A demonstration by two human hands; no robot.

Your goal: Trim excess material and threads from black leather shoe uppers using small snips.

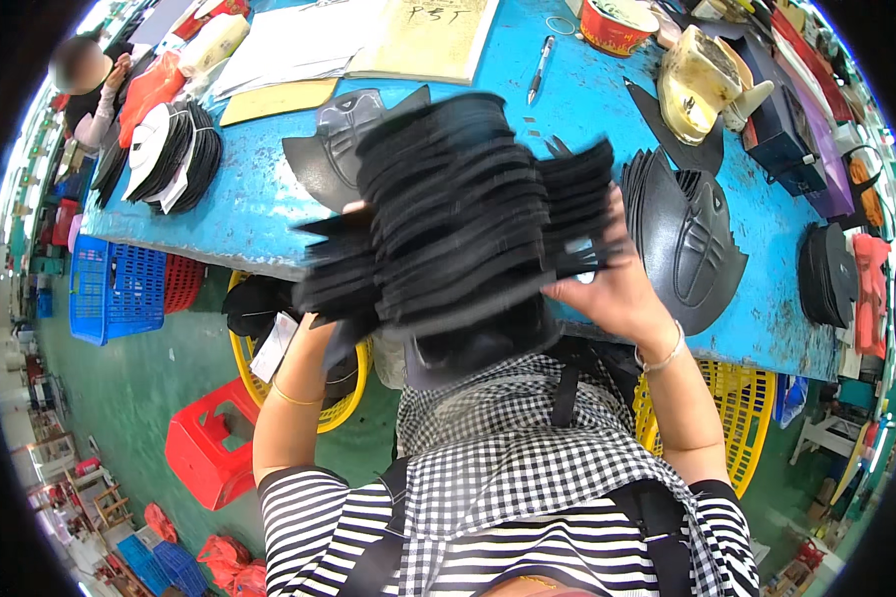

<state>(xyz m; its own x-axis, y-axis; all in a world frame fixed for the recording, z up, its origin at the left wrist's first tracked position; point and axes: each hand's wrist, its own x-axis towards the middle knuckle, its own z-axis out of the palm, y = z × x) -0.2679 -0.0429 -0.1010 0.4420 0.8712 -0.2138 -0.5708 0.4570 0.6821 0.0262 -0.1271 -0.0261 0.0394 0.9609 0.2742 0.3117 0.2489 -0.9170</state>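
Holding a thick, motion-blurred stack of black, winged, flat cut pieces [458, 219] above the blue desk [239, 199] edge, left hand [343, 224] and right hand [607, 284] fingers clasp its ends; its long axis runs left-right, tilted, wing tips pointing sideways.

A factory workshop: a blue worktable [249, 199] heaped with black cut pieces [687, 239], plastic crates [119, 289] beneath.
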